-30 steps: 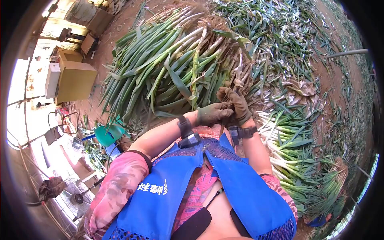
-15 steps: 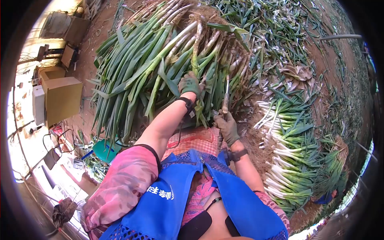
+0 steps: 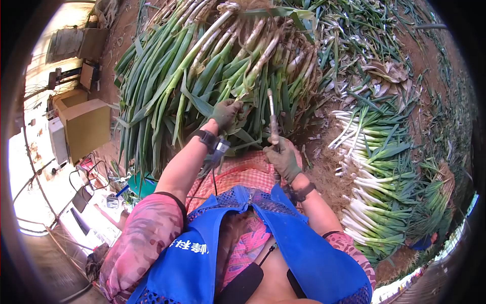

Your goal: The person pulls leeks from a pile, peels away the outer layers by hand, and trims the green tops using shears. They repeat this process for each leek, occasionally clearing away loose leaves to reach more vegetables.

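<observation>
My left hand (image 3: 226,113), in a dirty green glove, is closed at the leafy lower end of a green onion (image 3: 259,68). That stalk slants up and right across a big pile of untrimmed green onions (image 3: 167,86), whose roots point away from me. To the right, my gloved right hand (image 3: 284,161) is wrapped around a slim tool (image 3: 273,124) with a pale handle and a narrow metal rod. The rod points up, apart from the held stalk. What the tool is exactly cannot be made out.
Cleaned green onions (image 3: 362,177) with white stems lie in a row at my right. Loose leaves and peelings (image 3: 349,35) cover the ground beyond. Cardboard boxes (image 3: 86,126) and a teal container (image 3: 142,185) stand at left. A checked cloth (image 3: 238,172) covers my lap.
My left hand has moved down and left, toward me. The held green onion has gone from nearly upright to slanting right. The tool in my right hand has shifted slightly left with its hand.
</observation>
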Tool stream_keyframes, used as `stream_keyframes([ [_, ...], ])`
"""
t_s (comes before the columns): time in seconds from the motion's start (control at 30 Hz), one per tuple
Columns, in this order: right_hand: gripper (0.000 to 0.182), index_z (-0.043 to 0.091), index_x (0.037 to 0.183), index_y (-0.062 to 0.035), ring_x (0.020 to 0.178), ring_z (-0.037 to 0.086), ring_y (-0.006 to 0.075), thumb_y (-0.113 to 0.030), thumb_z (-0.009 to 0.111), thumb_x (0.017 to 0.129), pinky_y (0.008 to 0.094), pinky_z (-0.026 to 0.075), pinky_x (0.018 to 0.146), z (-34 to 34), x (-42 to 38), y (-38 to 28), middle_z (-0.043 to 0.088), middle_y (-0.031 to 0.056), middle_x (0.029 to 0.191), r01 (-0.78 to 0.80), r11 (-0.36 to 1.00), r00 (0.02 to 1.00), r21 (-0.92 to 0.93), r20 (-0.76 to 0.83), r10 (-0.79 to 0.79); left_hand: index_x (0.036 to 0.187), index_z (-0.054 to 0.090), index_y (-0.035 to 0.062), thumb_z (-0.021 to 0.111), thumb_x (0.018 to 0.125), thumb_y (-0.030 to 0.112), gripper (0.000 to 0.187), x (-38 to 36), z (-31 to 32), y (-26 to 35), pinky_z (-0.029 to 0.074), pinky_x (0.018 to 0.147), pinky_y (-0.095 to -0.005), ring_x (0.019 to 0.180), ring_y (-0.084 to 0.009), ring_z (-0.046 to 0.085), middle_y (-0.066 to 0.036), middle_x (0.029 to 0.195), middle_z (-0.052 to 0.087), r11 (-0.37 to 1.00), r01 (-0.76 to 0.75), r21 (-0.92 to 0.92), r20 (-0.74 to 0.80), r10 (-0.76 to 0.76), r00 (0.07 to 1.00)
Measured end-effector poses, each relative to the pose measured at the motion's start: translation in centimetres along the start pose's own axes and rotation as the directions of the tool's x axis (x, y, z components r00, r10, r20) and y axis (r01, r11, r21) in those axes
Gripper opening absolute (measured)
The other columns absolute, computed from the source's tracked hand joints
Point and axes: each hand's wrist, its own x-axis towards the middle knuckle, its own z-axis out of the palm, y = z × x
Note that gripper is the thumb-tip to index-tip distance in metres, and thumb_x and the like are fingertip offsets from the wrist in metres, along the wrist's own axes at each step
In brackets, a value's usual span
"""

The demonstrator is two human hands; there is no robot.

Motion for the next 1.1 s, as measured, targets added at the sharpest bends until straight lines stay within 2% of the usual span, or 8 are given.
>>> stream_keyframes([
  [0.1,0.029,0.053,0.111,-0.0034,0.065,0.053,0.0087,-0.014,0.067,0.088,0.0276,0.046,0.059,1.1,-1.5,1.5,0.058,-0.0010,0.077,-0.109,0.994,0.990,-0.005,0.086,0.109,0.102,0.057,0.0045,0.063,0.095,0.022,0.019,0.4,1.9,-1.1,0.046,0.050,-0.0296,0.059,-0.0138,0.054,-0.005,0.083,0.059,0.988,0.023,-0.156,0.057,-0.014,0.998],
  [0.17,0.030,0.052,0.111,-0.0025,0.065,0.055,0.0109,-0.016,0.067,0.089,0.0301,0.047,0.061,1.4,-1.9,1.6,0.058,0.0009,0.075,-0.150,0.988,0.984,-0.029,0.095,0.152,0.102,0.056,0.0059,0.062,0.096,0.023,0.018,0.3,2.9,-1.3,0.045,0.051,-0.0288,0.061,-0.0131,0.053,-0.005,0.082,0.058,0.989,-0.010,-0.150,-0.016,0.008,1.000],
  [0.4,0.035,0.056,0.106,0.0012,0.068,0.066,0.0271,-0.026,0.066,0.088,0.0366,0.051,0.067,1.4,3.3,1.4,0.066,0.0167,0.077,-0.055,0.970,0.998,-0.236,-0.026,0.050,0.102,0.060,0.0040,0.063,0.096,0.025,0.022,1.0,3.3,-2.0,0.046,0.058,-0.0261,0.062,-0.0121,0.054,-0.004,0.083,0.061,0.997,0.009,-0.075,-0.051,-0.013,0.999],
  [0.6,0.041,0.056,0.102,0.0050,0.069,0.068,0.0285,-0.030,0.068,0.084,0.0378,0.052,0.066,1.5,8.9,1.8,0.066,0.0185,0.075,-0.103,0.953,0.986,-0.284,-0.156,0.060,0.101,0.061,0.0032,0.062,0.095,0.027,0.024,1.1,3.7,-4.9,0.046,0.059,-0.0255,0.064,-0.0114,0.054,-0.004,0.082,0.062,0.995,0.006,-0.100,-0.042,-0.010,0.999],
  [0.83,0.045,0.057,0.098,0.0064,0.065,0.066,0.0239,-0.034,0.070,0.081,0.0358,0.052,0.063,0.9,11.5,1.7,0.066,0.0159,0.073,-0.147,0.979,0.976,-0.138,-0.179,0.121,0.106,0.061,0.0010,0.063,0.096,0.029,0.030,1.8,3.9,-6.2,0.047,0.060,-0.0259,0.065,-0.0104,0.056,-0.003,0.082,0.063,0.999,-0.032,-0.015,-0.078,0.031,0.997],
  [0.9,0.049,0.058,0.099,0.0069,0.068,0.068,0.0287,-0.037,0.068,0.081,0.0390,0.052,0.066,1.7,8.8,2.5,0.067,0.0184,0.075,-0.081,0.950,0.988,-0.303,-0.148,0.037,0.102,0.061,0.0025,0.062,0.096,0.028,0.026,1.3,4.4,-5.7,0.046,0.060,-0.0250,0.066,-0.0100,0.055,-0.001,0.082,0.062,0.999,-0.031,-0.010,-0.104,0.030,0.994],
  [1.0,0.054,0.058,0.102,0.0078,0.077,0.069,0.0347,-0.041,0.067,0.080,0.0418,0.053,0.072,1.5,10.0,3.4,0.069,0.0224,0.082,-0.026,0.884,0.979,-0.466,-0.191,-0.071,0.114,0.060,-0.0004,0.060,0.097,0.029,0.034,1.4,4.3,-6.5,0.047,0.064,-0.0253,0.070,-0.0097,0.056,-0.003,0.084,0.063,0.999,-0.034,-0.004,-0.104,0.033,0.994],
  [1.1,0.057,0.058,0.105,0.0083,0.089,0.069,0.0393,-0.042,0.066,0.079,0.0425,0.053,0.079,-0.5,15.4,0.3,0.069,0.0266,0.092,-0.123,0.871,0.980,-0.476,-0.196,0.031,0.115,0.059,-0.0005,0.060,0.097,0.029,0.034,1.5,4.3,-6.7,0.047,0.062,-0.0260,0.068,-0.0096,0.055,-0.002,0.083,0.062,0.998,-0.066,0.025,-0.101,0.068,0.993],
])
